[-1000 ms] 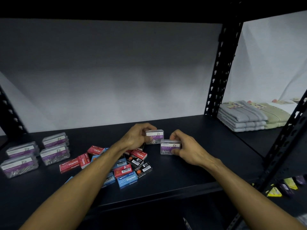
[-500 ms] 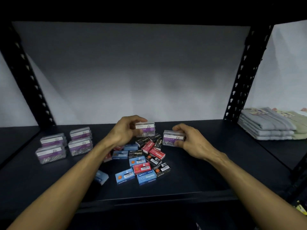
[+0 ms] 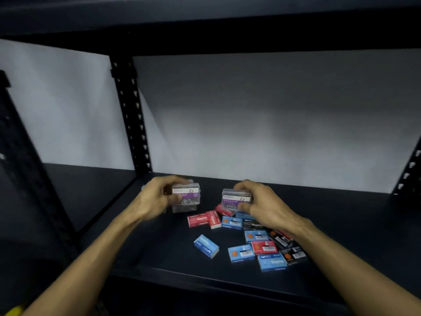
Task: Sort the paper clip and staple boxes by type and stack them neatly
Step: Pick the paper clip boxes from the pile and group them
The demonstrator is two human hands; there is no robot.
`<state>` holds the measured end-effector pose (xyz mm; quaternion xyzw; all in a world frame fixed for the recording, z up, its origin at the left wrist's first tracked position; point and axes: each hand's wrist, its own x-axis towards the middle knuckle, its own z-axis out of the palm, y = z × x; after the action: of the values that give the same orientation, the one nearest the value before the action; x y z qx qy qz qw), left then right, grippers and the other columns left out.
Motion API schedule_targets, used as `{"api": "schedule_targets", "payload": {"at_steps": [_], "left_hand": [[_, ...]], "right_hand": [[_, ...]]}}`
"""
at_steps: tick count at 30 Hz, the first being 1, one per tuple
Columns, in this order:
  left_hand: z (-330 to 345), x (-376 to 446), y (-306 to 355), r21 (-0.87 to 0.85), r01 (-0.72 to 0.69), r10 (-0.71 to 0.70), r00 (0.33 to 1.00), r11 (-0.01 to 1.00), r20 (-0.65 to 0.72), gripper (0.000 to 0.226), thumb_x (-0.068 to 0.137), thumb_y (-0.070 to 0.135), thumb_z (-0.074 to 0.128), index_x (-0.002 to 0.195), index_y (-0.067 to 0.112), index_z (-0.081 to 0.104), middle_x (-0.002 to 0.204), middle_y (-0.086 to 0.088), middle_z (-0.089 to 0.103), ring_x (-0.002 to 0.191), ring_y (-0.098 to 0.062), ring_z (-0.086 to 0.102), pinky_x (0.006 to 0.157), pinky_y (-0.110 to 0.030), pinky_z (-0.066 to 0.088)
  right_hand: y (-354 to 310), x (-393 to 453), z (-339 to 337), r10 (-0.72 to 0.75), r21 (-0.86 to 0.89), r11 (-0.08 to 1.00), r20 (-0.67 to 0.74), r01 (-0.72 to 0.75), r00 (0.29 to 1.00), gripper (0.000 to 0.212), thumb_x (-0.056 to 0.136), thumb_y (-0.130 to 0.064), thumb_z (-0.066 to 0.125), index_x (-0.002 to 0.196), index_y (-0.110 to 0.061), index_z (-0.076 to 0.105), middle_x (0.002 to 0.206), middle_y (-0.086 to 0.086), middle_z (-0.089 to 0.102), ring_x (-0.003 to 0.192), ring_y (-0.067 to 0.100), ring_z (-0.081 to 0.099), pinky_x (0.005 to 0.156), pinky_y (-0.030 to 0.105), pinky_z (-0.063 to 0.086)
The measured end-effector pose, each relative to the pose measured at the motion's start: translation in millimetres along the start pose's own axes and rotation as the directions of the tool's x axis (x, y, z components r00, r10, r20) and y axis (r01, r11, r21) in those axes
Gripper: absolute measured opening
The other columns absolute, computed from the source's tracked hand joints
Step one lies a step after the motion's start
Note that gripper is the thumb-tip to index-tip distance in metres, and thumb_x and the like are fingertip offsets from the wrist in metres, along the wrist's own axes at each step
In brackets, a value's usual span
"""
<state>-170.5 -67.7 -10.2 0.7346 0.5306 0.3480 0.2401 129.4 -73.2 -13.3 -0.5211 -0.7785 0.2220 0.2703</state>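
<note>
though motion blur smears the view, the left hand [image 3: 157,198] grips one clear paper clip box [image 3: 186,195], perhaps above another box [image 3: 184,208]. the right hand [image 3: 262,205] pinches a second paper clip box [image 3: 235,199] over the scattered staple boxes [image 3: 255,238].

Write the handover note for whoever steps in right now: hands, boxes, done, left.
Left hand: grips a clear plastic paper clip box with purple label, over another clear box at the back left of the black shelf.
Right hand: grips a second clear purple-labelled paper clip box, above the staples.
Red, blue and black cardboard staple boxes: a loose jumble.
Done: no finished stack visible.
Left: set down both clip boxes, sort and stack staples.
</note>
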Motion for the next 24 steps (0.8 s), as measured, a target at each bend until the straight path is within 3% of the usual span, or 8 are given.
{"api": "schedule_targets", "payload": {"at_steps": [4, 8, 11, 13, 24], "left_hand": [[-28, -22, -23, 0.000, 0.029, -0.029, 0.999, 1.000, -0.041, 0.037, 0.085, 0.005, 0.072, 0.114, 0.028, 0.069, 0.105, 0.008, 0.074, 0.093, -0.013, 0.071, 0.083, -0.037, 0.059], [-41, -47, -39, -0.062, 0.062, -0.067, 0.995, 0.996, -0.073, 0.036, 0.085, -0.003, 0.070, 0.109, 0.023, 0.070, 0.103, 0.004, 0.074, 0.095, -0.013, 0.071, 0.082, -0.026, 0.058], [-46, -62, -50, -0.078, 0.083, -0.090, 0.991, 0.993, -0.095, 0.036, 0.084, -0.010, 0.067, 0.106, 0.018, 0.068, 0.103, 0.002, 0.071, 0.090, -0.005, 0.070, 0.072, -0.014, 0.054], [-49, -68, -57, -0.036, 0.094, -0.098, 0.988, 0.995, -0.122, 0.036, 0.084, -0.010, 0.067, 0.109, 0.016, 0.068, 0.108, 0.000, 0.063, 0.088, 0.004, 0.066, 0.069, -0.011, 0.051], [-45, -79, -80, 0.025, 0.119, -0.116, 0.987, 0.993, -0.109, 0.040, 0.081, -0.002, 0.073, 0.102, 0.031, 0.067, 0.106, 0.004, 0.060, 0.086, 0.001, 0.066, 0.075, -0.019, 0.055]], "right_hand": [[-27, 16, 29, -0.050, 0.001, 0.999, 0.030, 0.050, 0.998, 0.040, 0.089, -0.015, 0.070, 0.125, -0.027, 0.055, 0.122, -0.007, 0.062, 0.100, 0.002, 0.061, 0.081, 0.017, 0.051], [-46, 30, 62, -0.101, 0.023, 0.995, 0.076, 0.099, 0.992, 0.038, 0.088, -0.016, 0.071, 0.121, -0.030, 0.057, 0.117, -0.009, 0.064, 0.093, 0.002, 0.065, 0.082, 0.026, 0.057], [-59, 38, 84, -0.127, 0.043, 0.991, 0.090, 0.124, 0.988, 0.040, 0.087, -0.016, 0.072, 0.121, -0.029, 0.057, 0.120, -0.007, 0.065, 0.099, 0.004, 0.064, 0.088, 0.027, 0.055], [-67, 40, 96, -0.140, 0.052, 0.989, 0.108, 0.135, 0.984, 0.038, 0.087, -0.016, 0.071, 0.121, -0.027, 0.057, 0.118, -0.007, 0.065, 0.094, 0.004, 0.065, 0.083, 0.021, 0.054], [-71, 45, 120, -0.137, 0.035, 0.991, 0.201, 0.132, 0.970, 0.032, 0.089, -0.014, 0.070, 0.117, -0.026, 0.060, 0.115, -0.012, 0.064, 0.101, 0.002, 0.062, 0.090, 0.026, 0.053]]}}
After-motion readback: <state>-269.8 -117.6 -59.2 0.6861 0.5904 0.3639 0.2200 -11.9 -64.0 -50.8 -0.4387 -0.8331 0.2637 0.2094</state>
